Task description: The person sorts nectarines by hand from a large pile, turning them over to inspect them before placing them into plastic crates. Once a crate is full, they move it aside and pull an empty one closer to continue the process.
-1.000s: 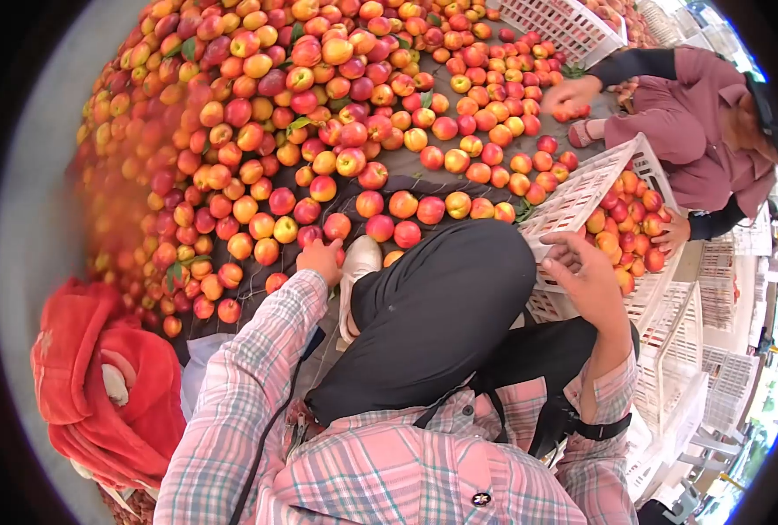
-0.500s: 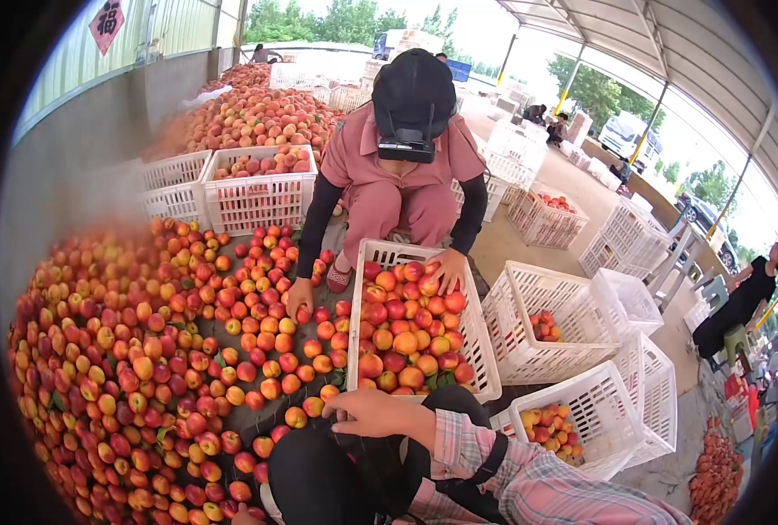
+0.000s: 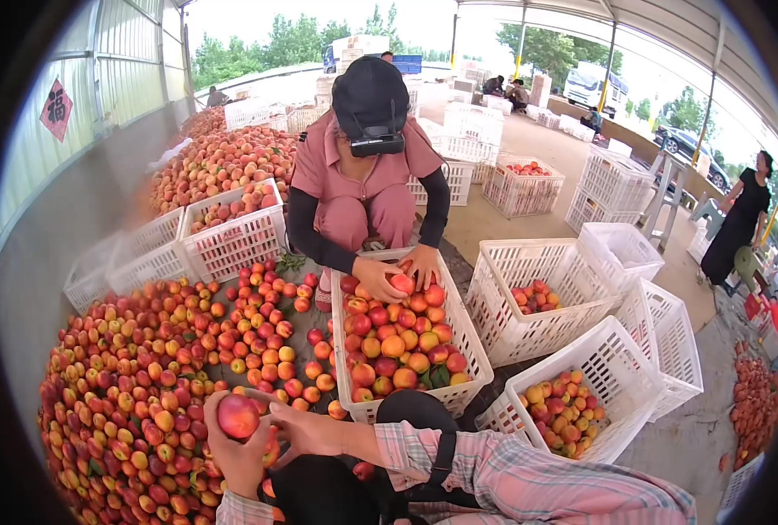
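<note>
My left hand (image 3: 230,451) is wrapped round a red nectarine (image 3: 238,416), raised above the loose fruit at the lower left. Reaching toward it over my knee, my right hand (image 3: 306,430) has its fingers stretched out and apart, with the fingertips close beside the held fruit. Part of another nectarine (image 3: 271,451) shows between the two hands. A large heap of nectarines (image 3: 126,402) spreads over the ground to the left. Just beyond my hands stands a white crate (image 3: 474,366) filled with nectarines, a few green leaves among them.
A person (image 3: 358,188) in pink squats across the crate, both hands on a nectarine. At right are a white crate (image 3: 537,337) with some fruit and a tilted crate (image 3: 621,385) with yellower fruit. Peaches (image 3: 231,162) are piled behind; stacked crates (image 3: 612,188) stand farther back.
My left hand has come up into view with a nectarine. My right hand has moved left and down toward it. The other person's hand has moved from the ground fruit into the crate.
</note>
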### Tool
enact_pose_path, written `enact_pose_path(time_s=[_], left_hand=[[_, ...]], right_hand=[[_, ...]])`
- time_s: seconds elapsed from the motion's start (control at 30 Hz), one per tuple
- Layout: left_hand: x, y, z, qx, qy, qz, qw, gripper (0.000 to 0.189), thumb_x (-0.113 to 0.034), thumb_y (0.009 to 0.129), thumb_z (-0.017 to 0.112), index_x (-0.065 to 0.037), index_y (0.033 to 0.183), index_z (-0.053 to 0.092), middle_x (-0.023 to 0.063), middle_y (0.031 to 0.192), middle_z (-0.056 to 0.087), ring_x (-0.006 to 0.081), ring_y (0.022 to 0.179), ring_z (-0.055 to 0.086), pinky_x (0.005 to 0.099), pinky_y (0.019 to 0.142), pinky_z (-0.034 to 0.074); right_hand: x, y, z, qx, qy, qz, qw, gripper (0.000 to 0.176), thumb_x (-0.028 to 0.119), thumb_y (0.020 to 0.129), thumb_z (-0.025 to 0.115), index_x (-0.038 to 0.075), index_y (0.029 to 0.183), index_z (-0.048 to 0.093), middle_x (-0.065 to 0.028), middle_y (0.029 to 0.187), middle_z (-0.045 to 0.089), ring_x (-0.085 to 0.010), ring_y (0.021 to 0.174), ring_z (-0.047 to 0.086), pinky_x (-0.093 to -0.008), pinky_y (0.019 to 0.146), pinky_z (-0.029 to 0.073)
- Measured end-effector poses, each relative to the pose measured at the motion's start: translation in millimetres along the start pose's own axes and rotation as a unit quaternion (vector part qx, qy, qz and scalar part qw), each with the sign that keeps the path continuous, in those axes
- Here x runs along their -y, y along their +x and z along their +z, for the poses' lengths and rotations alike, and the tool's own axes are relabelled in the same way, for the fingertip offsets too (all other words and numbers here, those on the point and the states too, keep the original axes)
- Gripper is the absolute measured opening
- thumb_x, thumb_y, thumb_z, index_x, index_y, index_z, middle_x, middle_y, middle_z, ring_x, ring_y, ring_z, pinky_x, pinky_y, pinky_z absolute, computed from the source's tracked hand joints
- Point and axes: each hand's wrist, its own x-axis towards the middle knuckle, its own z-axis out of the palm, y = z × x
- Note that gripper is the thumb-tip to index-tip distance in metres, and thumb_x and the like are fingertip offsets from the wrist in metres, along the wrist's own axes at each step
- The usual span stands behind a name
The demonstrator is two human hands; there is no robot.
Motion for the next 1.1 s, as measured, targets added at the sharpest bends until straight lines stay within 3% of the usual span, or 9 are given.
enact_pose_path(time_s=[0.17, 0.33, 0.47, 0.53, 0.67, 0.83, 0.9, 0.93, 1.1], left_hand=[[-12, -8, 46, 0.032, 0.235, 0.079, 0.968, 0.065, -0.013, 0.064, 0.074, -0.003, 0.121, 0.045, 0.0183, 0.117, 0.048, 0.0373, 0.114, 0.043, 0.0447, 0.095, 0.037], [-20, -13, 30, 0.103, 0.209, 0.109, 0.966, 0.078, -0.013, 0.063, 0.074, -0.006, 0.132, 0.039, 0.0202, 0.133, 0.034, 0.0383, 0.124, 0.033, 0.0483, 0.103, 0.028], [9, -40, -21, 0.011, 0.183, 0.056, 0.981, 0.066, -0.005, 0.07, 0.067, -0.007, 0.131, 0.042, 0.0159, 0.135, 0.035, 0.0346, 0.128, 0.033, 0.0436, 0.106, 0.028], [62, -71, -56, 0.0, 0.222, -0.007, 0.975, 0.051, -0.004, 0.075, 0.065, -0.005, 0.123, 0.048, 0.0145, 0.127, 0.043, 0.0315, 0.118, 0.044, 0.0414, 0.097, 0.038], [191, -210, -128, 0.008, 0.096, -0.438, 0.894, 0.029, -0.01, 0.074, 0.066, 0.002, 0.1, 0.058, 0.0086, 0.082, 0.063, 0.0188, 0.067, 0.06, 0.0299, 0.065, 0.05], [225, -404, -163, 0.061, 0.217, -0.519, 0.824, 0.028, -0.02, 0.064, 0.071, -0.001, 0.084, 0.066, 0.0114, 0.079, 0.068, 0.0199, 0.072, 0.066, 0.0319, 0.071, 0.053], [197, -421, -148, 0.106, 0.162, -0.667, 0.72, 0.03, -0.025, 0.064, 0.07, -0.002, 0.083, 0.069, 0.013, 0.081, 0.069, 0.0228, 0.074, 0.067, 0.0341, 0.071, 0.053], [208, -457, -141, 0.126, 0.223, -0.608, 0.752, 0.03, -0.029, 0.066, 0.07, -0.005, 0.084, 0.07, 0.0133, 0.084, 0.069, 0.0279, 0.079, 0.067, 0.0364, 0.075, 0.052], [184, -441, -104, 0.077, 0.232, -0.664, 0.706, 0.059, -0.032, 0.067, 0.073, -0.006, 0.116, 0.054, 0.0181, 0.109, 0.063, 0.0329, 0.093, 0.064, 0.0381, 0.082, 0.05]], right_hand=[[-16, -2, -18, -0.096, 0.166, -0.025, 0.981, 0.06, 0.051, 0.087, 0.056, 0.017, 0.134, 0.04, -0.0031, 0.132, 0.048, -0.0186, 0.121, 0.047, -0.0379, 0.103, 0.036], [-4, -17, -3, -0.125, 0.135, -0.028, 0.983, 0.067, 0.058, 0.082, 0.056, 0.019, 0.134, 0.038, -0.0047, 0.129, 0.049, -0.0236, 0.117, 0.05, -0.0468, 0.093, 0.043], [19, -24, -5, -0.085, 0.147, -0.11, 0.979, 0.061, 0.056, 0.083, 0.055, 0.011, 0.124, 0.046, -0.0096, 0.112, 0.056, -0.0334, 0.106, 0.057, -0.0535, 0.087, 0.047], [38, -28, -4, -0.126, 0.157, -0.167, 0.965, 0.055, 0.054, 0.082, 0.058, 0.012, 0.116, 0.048, -0.012, 0.108, 0.057, -0.0349, 0.103, 0.057, -0.0555, 0.084, 0.048], [86, -58, -23, -0.25, 0.1, -0.233, 0.934, 0.057, 0.059, 0.08, 0.056, 0.017, 0.118, 0.048, -0.0089, 0.112, 0.056, -0.0316, 0.104, 0.056, -0.0594, 0.082, 0.047], [138, -111, -126, -0.489, -0.039, -0.247, 0.836, 0.051, 0.056, 0.077, 0.062, 0.019, 0.111, 0.051, -0.0064, 0.109, 0.055, -0.0266, 0.105, 0.053, -0.054, 0.08, 0.047], [145, -138, -201, -0.472, 0.01, -0.167, 0.866, 0.054, 0.055, 0.077, 0.063, 0.018, 0.115, 0.05, -0.0063, 0.114, 0.051, -0.0272, 0.106, 0.05, -0.0514, 0.08, 0.049], [137, -131, -183, -0.359, -0.175, -0.147, 0.905, 0.058, 0.05, 0.078, 0.066, 0.016, 0.122, 0.048, -0.0062, 0.114, 0.051, -0.0274, 0.107, 0.051, -0.0459, 0.082, 0.051], [130, -150, -204, -0.472, -0.136, 0.012, 0.871, 0.061, 0.047, 0.078, 0.067, 0.014, 0.125, 0.046, -0.0066, 0.115, 0.051, -0.0264, 0.108, 0.051, -0.043, 0.083, 0.051]])
